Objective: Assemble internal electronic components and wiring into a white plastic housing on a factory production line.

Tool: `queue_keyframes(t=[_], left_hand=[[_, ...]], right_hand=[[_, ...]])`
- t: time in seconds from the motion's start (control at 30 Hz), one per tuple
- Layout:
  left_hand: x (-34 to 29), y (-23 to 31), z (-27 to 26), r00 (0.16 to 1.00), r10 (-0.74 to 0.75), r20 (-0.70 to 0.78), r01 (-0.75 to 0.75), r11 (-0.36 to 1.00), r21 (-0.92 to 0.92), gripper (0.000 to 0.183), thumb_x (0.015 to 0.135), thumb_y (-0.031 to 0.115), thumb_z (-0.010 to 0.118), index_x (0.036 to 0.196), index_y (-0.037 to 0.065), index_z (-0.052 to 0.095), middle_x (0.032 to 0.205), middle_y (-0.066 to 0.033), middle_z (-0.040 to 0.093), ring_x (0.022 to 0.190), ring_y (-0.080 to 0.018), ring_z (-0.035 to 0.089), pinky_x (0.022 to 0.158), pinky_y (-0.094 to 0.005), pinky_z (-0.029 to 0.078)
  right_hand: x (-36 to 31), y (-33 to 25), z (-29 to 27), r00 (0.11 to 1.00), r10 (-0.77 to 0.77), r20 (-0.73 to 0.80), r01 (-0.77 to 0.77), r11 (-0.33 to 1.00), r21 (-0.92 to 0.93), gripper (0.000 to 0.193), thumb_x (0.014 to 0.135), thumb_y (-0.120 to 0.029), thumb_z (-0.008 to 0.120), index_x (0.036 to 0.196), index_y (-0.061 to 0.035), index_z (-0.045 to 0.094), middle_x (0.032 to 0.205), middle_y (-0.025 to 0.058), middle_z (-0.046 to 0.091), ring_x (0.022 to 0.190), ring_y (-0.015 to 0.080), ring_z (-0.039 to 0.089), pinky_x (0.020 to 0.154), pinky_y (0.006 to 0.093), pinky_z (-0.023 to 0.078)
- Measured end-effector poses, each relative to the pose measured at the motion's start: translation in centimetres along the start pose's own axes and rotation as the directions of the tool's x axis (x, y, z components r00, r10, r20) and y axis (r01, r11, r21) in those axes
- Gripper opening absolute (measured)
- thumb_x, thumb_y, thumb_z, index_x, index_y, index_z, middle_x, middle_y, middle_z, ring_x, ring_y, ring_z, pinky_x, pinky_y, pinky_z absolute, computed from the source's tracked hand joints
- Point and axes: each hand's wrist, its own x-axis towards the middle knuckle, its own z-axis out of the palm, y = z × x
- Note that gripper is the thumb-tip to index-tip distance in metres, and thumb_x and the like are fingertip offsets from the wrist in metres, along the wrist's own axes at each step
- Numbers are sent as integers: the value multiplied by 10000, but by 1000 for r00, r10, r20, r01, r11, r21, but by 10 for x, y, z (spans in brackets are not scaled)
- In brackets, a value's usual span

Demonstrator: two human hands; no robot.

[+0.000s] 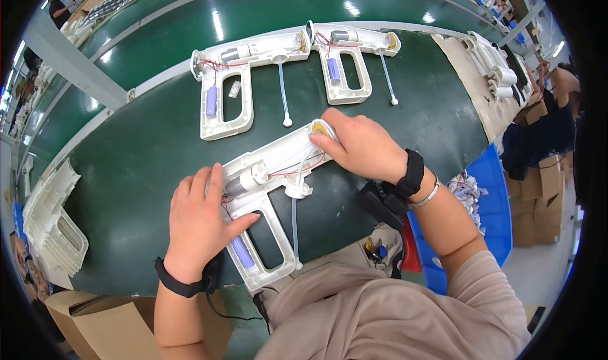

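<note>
key relation: yellow disc (320, 128) is set in the 2 o'clock end of the white shell (272, 156), between thumb and index of the right hand (367, 148); that hand is much the nearer; shell barrel's long axis runs 8 to 2 o'clock, handle loop drops toward 5.

right fingers are closed on the end rim, gripping the shell; left hand (197, 224) clasps the 8 o'clock end, fingers spread over the top, thumb laid across the head of the loop; undersides of both grips hidden.

shell lies at the near edge of the counter (139, 189), open side up; matt molded plastic, ribbed inside; grey metal cylinder (236, 186) by the left fingers; thin red wire (288, 172) along the barrel; smooth purple cell (242, 253) in the loop's left limb; translucent tube (294, 224) hangs to 6 o'clock from a white collar (296, 189), ending in a small ball.

two similar shells at 11 (246, 107) and 1 o'clock (348, 96); nested ribbed covers (57, 233) at 9; glossy blue bin (499, 202) at 3.
</note>
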Motion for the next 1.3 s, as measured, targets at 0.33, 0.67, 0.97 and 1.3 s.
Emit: queue_keyframes(t=[0.33, 0.67, 0.97, 1.3], left_hand=[[0, 4, 0, 998, -63, 4, 63, 997, -52, 796, 603, 330, 808, 1236, -39, 498, 1200, -144, 528, 1035, -323, 506, 859, -402, 462], [2, 2, 1, 999, -33, -3, 32, 998, -52, 777, 596, 335, 807, 1220, -23, 515, 1188, -134, 531, 1024, -312, 505, 841, -393, 475], [6, 1, -2, 999, 48, -5, -48, 995, -83, 790, 601, 335, 810, 1234, -19, 497, 1185, -151, 531, 1026, -334, 509, 864, -385, 470], [56, 29, -25, 933, 351, -75, -357, 930, -83, 186, 742, 121, 673, 902, 28, 661, 1081, -128, 612, 1022, -301, 574, 868, -392, 467]], right_hand=[[-4, 5, 20, 994, 111, -25, -110, 994, 22, 300, 907, -286, 554, 937, -4, 456, 650, 240, 587, 657, 433, 591, 589, 499, 459], [2, 6, 26, 991, 97, 95, -90, 993, -79, 325, 936, -303, 477, 922, 18, 424, 645, 255, 599, 641, 442, 608, 585, 518, 484], [-23, -35, 25, 885, -453, -110, 452, 891, -41, 329, 730, -206, 704, 1003, -80, 571, 818, 64, 557, 840, 249, 557, 751, 365, 438], [-8, -10, 14, 933, -316, -171, 345, 920, 185, 78, 752, -122, 640, 806, -72, 614, 794, 75, 596, 791, 237, 579, 700, 355, 471]])
